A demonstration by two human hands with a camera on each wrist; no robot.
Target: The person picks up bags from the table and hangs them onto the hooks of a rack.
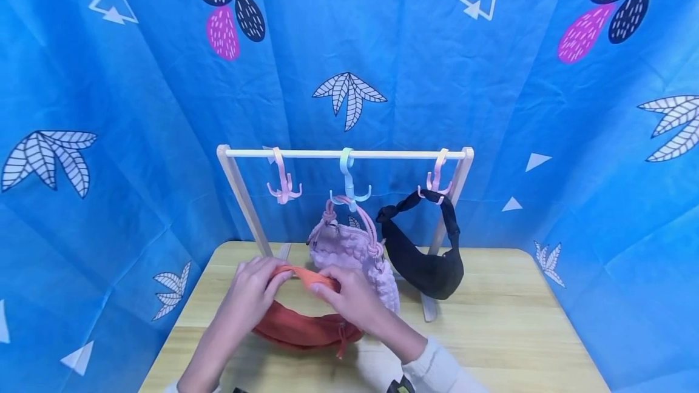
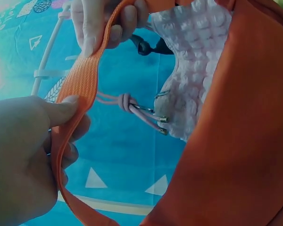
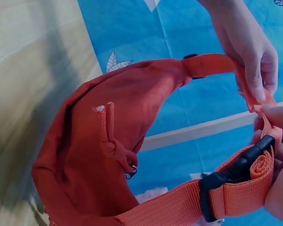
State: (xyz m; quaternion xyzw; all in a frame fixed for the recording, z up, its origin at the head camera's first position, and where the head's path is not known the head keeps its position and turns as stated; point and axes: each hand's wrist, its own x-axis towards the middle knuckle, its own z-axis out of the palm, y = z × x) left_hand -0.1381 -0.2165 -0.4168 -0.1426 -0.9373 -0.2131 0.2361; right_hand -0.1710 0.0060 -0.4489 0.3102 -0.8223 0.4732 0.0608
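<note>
An orange-red waist bag (image 1: 306, 327) hangs by its strap (image 2: 80, 84) between the two hands. My left hand (image 1: 252, 287) pinches the strap between thumb and fingers at its left part. Close by on the right, my right hand (image 1: 352, 296) grips the same strap, beside a black buckle (image 3: 236, 172) in the right wrist view. A zipper pull (image 3: 114, 141) dangles from the bag's front. Behind the hands, a pale pink puffy bag (image 1: 341, 244) hangs by its cord handle from the blue hook (image 1: 348, 181). A black bag (image 1: 423, 259) hangs from the right pink hook (image 1: 435, 181).
A wooden rack (image 1: 349, 154) with a white crossbar stands at the back of the wooden table (image 1: 508, 320). Its left pink hook (image 1: 284, 184) carries nothing. Blue patterned cloth (image 1: 349, 35) surrounds the table at the back and sides.
</note>
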